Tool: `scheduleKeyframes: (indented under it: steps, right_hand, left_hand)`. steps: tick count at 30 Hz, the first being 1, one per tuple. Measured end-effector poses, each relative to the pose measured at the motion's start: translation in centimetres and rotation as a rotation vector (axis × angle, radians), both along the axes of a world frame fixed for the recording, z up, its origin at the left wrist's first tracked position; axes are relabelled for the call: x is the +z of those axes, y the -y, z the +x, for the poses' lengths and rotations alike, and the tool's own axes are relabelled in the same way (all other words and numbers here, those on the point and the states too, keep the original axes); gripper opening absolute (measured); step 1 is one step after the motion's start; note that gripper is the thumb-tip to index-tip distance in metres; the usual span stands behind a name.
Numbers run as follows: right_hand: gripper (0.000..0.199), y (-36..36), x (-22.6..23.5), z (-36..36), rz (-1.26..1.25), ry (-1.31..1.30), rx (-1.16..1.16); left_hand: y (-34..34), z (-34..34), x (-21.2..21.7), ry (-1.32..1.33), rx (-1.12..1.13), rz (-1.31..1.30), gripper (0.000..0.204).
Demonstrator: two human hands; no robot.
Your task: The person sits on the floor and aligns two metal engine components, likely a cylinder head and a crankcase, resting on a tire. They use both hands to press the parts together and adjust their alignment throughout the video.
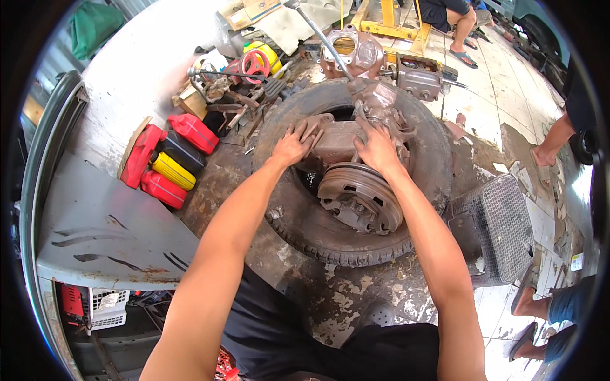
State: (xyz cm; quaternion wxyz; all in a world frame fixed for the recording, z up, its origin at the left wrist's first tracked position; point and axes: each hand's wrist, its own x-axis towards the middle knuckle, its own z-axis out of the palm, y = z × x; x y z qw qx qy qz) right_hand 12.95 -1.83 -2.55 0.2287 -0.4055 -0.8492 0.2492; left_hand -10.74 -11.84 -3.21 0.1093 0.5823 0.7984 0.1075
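My left hand and right hand lie, fingers parted, on the brown cast-metal housing atop the round black rubber tyre; whether they grip, I can't tell. I'd press evenly, keeping clear of the grooved brown metal wheel over the tyre's near side.

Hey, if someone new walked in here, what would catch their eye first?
Probably the big brown metal housing lying on a tire in the middle, with the left hand and right hand on it. Next, the bright red, yellow and black containers bunched on the left, then the yellow metal frame at the top.
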Motion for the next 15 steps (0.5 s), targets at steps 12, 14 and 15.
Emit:
scheduleKeyframes:
  steps: [12,14,15]
  right_hand:
    - [0.061,0.7,0.4,0.0,-0.038,-0.001,0.018]
    - [0.06,0.5,0.5,-0.1,-0.017,0.007,0.006]
    - [0.06,0.2,0.5,-0.2,-0.006,-0.001,0.011]
  left_hand:
    - [2.8,-1.3,-4.0,-0.025,0.036,0.233,0.057]
    - [3.0,-0.7,-4.4,0.017,0.161,0.241,0.056]
    - [2.4,0.1,-3.9,0.032,0.238,0.227,0.056]
